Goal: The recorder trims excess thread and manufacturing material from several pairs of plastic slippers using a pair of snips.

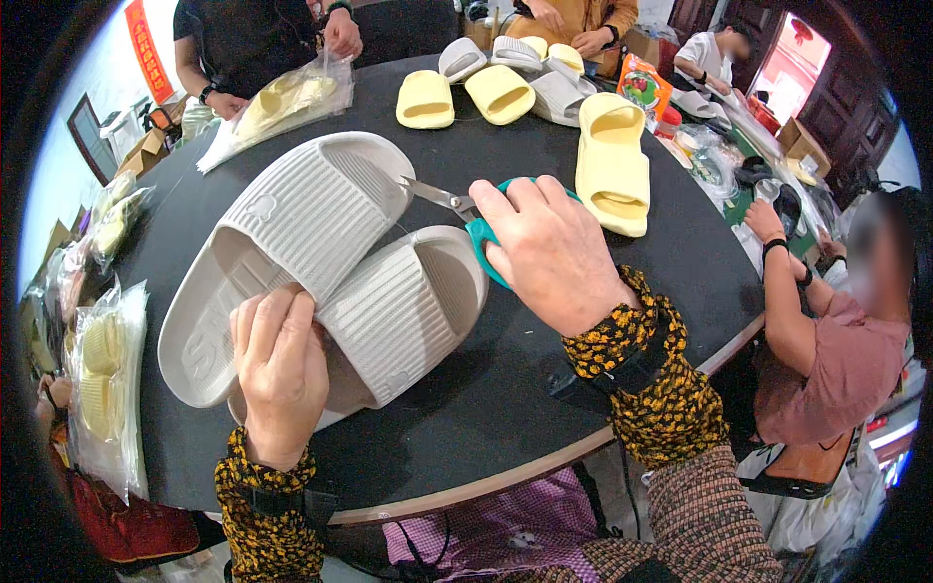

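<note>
Two large light-grey slide slippers lie side by side on the dark table: the left slipper (301, 223) overlaps the right slipper (389, 321). Both have ribbed straps. My left hand (277, 379) is closed at the inner edge of the left slipper's strap, where the two slippers meet; its fingertips are partly hidden. In my right hand (554, 253) is a pair of scissors (483, 243) with teal handles, the fingers wrapped round them. The metal blades point left, their tips at the toe opening of the left slipper.
Yellow slippers (614, 165) and smaller grey ones (559, 97) stand towards the far side. Bagged yellow slippers (102, 389) lie at the left edge. Across the table, a person (253, 39) handles a clear bag (282, 107). Another person (816, 350) sits at the right.
</note>
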The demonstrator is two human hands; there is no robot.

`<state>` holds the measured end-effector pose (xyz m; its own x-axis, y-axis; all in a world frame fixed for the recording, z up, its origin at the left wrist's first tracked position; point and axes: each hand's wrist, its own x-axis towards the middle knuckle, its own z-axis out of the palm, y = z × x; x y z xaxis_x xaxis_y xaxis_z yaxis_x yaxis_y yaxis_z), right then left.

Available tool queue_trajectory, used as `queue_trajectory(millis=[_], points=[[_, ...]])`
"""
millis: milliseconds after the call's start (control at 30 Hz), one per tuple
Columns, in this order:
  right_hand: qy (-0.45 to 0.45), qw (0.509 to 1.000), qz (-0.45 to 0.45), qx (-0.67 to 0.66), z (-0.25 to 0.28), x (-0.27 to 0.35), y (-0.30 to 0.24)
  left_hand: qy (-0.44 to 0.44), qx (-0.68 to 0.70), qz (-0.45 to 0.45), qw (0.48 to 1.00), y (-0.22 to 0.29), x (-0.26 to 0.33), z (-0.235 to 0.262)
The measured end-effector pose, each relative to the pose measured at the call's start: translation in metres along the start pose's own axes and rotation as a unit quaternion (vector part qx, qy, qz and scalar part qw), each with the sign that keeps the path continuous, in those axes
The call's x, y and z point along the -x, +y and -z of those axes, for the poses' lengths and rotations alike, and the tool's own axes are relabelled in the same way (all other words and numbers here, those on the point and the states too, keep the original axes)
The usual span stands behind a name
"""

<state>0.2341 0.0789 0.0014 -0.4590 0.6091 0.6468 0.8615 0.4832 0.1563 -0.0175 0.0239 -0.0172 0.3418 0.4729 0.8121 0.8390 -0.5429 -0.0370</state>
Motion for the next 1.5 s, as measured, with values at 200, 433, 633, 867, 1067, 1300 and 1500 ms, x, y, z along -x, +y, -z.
queue_trajectory(millis=[200,433,633,867,1067,1300,1500], points=[[-0.004,1.0,0.007,0.019,-0.003,0.0,-0.001,-0.004,-0.003,-0.008,1.0,-0.001,-0.001,0.0],[-0.061,0.997,-0.028,-0.027,-0.003,0.002,-0.002,-0.009,-0.004,-0.009,1.0,-0.001,-0.001,0.003],[-0.051,0.995,-0.049,-0.064,-0.003,0.003,0.001,-0.013,0.014,0.042,0.999,-0.003,0.005,-0.001],[-0.022,0.989,-0.063,-0.132,-0.006,0.003,0.0,0.01,0.018,0.113,0.993,-0.015,0.009,-0.002],[-0.019,0.951,-0.119,-0.286,-0.006,0.002,0.001,0.018,0.04,0.156,0.987,-0.024,0.012,-0.012],[-0.086,0.918,-0.152,-0.355,-0.023,0.004,-0.002,-0.001,0.083,0.171,0.982,-0.025,0.014,-0.021],[-0.119,0.922,-0.152,-0.337,-0.027,0.006,-0.008,-0.039,0.092,0.166,0.981,-0.027,0.016,-0.026]])
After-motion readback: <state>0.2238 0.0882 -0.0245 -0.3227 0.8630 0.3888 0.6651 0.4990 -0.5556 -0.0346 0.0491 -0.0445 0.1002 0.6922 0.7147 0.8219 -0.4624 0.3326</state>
